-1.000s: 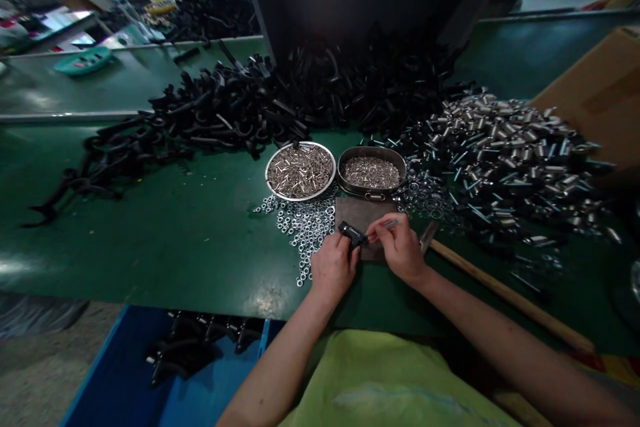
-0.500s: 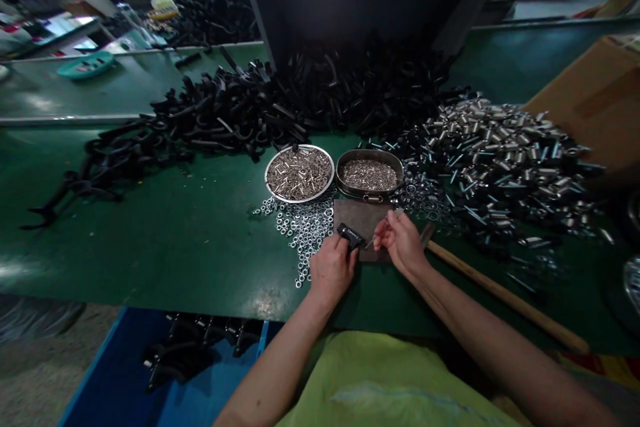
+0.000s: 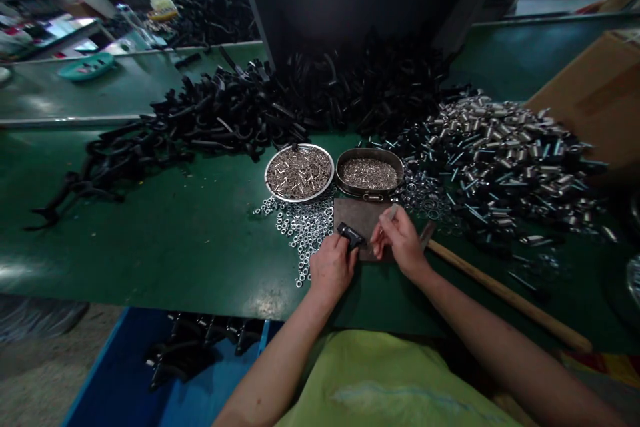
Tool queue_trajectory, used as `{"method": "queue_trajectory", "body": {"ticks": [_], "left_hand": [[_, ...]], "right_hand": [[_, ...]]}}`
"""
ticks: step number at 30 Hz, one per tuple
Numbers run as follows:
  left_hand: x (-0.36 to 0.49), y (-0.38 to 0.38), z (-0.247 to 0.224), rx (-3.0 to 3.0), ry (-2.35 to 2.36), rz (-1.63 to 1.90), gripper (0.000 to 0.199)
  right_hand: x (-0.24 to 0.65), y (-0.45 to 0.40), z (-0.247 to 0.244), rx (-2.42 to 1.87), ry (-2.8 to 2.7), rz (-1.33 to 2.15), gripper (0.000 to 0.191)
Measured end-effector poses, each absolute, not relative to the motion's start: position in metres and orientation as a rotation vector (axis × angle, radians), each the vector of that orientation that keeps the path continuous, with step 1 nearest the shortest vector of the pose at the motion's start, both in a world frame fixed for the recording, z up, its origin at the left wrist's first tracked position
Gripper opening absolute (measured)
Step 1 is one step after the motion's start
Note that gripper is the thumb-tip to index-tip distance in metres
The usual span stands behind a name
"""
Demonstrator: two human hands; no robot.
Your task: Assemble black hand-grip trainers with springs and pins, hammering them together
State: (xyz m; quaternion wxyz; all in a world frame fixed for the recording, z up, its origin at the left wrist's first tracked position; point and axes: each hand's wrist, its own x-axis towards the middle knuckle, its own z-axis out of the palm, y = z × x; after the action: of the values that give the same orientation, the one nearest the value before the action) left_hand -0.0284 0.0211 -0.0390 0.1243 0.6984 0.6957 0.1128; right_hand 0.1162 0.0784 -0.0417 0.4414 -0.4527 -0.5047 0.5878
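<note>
Head view. Left hand (image 3: 333,261): grips a black part (image 3: 351,235), which sits over the lower left of a flat plate (image 3: 357,211). Right hand (image 3: 401,240): fingers bent, pinches a slim metal piece (image 3: 392,212), apart from the black part. Beyond the plate stand a round dish (image 3: 300,201) of metal pins and an oval tin (image 3: 356,194). Loose rings (image 3: 306,232) lie left; a wooden-handled tool (image 3: 503,289) lies right.

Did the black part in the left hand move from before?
No, not that I can see: the black part sits by the left edge of the mat, same as before. A tiny turn would be hard to tell.
</note>
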Motion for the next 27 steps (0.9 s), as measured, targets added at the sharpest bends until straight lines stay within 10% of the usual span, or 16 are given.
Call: {"method": "queue_trajectory", "body": {"ticks": [27], "left_hand": [[-0.028,0.021,-0.04,2.044,2.018,0.335,0.016]], "right_hand": [[0.111,0.071,-0.041,-1.171,-1.839,0.787,0.011]]}}
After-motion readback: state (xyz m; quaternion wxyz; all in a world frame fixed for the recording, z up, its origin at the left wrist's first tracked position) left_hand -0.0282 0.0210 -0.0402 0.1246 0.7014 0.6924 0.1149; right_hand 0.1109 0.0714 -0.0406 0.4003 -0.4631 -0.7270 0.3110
